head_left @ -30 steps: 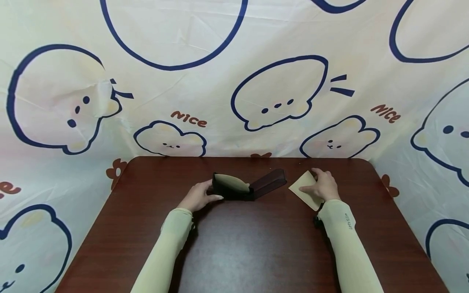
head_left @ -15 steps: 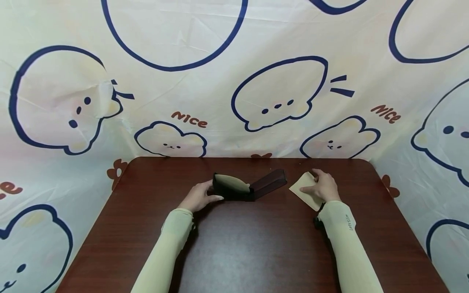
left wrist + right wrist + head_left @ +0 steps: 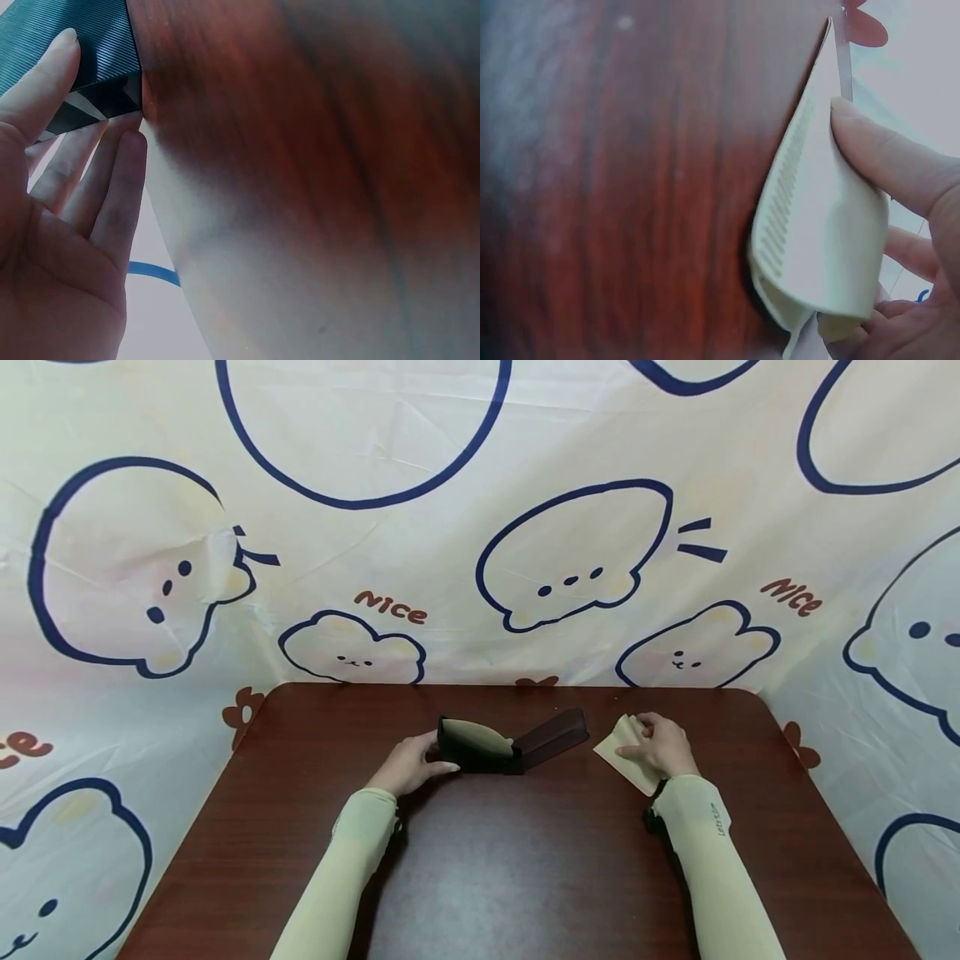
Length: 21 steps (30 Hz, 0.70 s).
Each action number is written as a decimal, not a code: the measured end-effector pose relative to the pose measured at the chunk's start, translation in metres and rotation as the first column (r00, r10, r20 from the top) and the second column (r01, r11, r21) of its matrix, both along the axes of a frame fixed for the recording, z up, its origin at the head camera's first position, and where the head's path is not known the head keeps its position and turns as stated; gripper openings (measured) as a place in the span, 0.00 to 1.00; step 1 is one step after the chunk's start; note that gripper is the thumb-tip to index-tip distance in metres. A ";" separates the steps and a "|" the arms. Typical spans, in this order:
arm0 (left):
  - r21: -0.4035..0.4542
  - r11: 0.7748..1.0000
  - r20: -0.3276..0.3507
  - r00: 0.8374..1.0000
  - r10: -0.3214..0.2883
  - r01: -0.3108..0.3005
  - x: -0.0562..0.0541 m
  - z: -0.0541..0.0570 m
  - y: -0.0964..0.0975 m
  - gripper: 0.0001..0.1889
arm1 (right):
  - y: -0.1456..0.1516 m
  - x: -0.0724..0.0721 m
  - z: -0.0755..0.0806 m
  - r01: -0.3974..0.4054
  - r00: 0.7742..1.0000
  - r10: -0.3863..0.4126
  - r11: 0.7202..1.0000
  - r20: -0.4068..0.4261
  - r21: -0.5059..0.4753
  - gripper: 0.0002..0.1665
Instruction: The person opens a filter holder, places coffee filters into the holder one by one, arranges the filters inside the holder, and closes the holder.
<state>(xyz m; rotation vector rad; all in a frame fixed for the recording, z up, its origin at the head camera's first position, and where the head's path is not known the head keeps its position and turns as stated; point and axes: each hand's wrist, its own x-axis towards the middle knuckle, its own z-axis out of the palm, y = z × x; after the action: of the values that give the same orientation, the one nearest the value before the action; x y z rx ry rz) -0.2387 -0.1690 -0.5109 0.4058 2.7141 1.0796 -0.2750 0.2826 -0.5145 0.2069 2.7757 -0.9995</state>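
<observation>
My left hand (image 3: 407, 766) holds the left end of a black open-topped box (image 3: 480, 762). In the left wrist view the thumb lies on the box's ribbed side (image 3: 97, 45), and the other fingers reach behind its lower edge. Cream sheets (image 3: 480, 737) stand curved inside the box, and its dark lid (image 3: 555, 737) leans out to the right. My right hand (image 3: 666, 745) pinches a folded cream paper napkin (image 3: 630, 766) at its right side. Seen from the right wrist, the napkin (image 3: 832, 225) bends into a curve, with slanted embossed marks along one edge and loose layers at the bottom.
Both hands work near the far edge of a dark reddish-brown wooden table (image 3: 480, 860). Close behind the table hangs a pale curtain (image 3: 450, 560) printed with blue cartoon outlines, which also runs down both sides.
The napkin's far corner has become creased and bunched under the right hand's fingers. The left hand and the box stay where they were, while the head view shifts slightly.
</observation>
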 end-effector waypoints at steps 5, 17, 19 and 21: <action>0.007 1.000 0.001 1.000 -0.004 0.004 0.001 0.000 -0.001 0.24 | 0.000 0.001 0.001 -0.005 1.000 0.005 1.000 0.012 -0.018 0.47; 0.000 1.000 0.010 1.000 0.001 -0.001 0.001 0.001 0.000 0.24 | -0.003 0.001 0.003 -0.006 1.000 0.006 1.000 0.030 -0.007 0.42; -0.002 1.000 0.009 1.000 0.002 -0.002 0.001 0.000 0.000 0.25 | -0.004 0.001 0.003 -0.011 1.000 0.011 1.000 0.027 0.008 0.40; -0.003 1.000 0.007 1.000 0.002 -0.002 0.001 0.000 0.000 0.25 | -0.005 0.001 0.004 -0.019 1.000 0.019 1.000 0.016 0.024 0.38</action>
<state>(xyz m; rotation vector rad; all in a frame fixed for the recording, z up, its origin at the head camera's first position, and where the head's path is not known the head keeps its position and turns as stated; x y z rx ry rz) -0.2375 -0.1691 -0.5105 0.3978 2.7107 1.0748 -0.2740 0.2776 -0.5105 0.1902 2.7712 -0.9566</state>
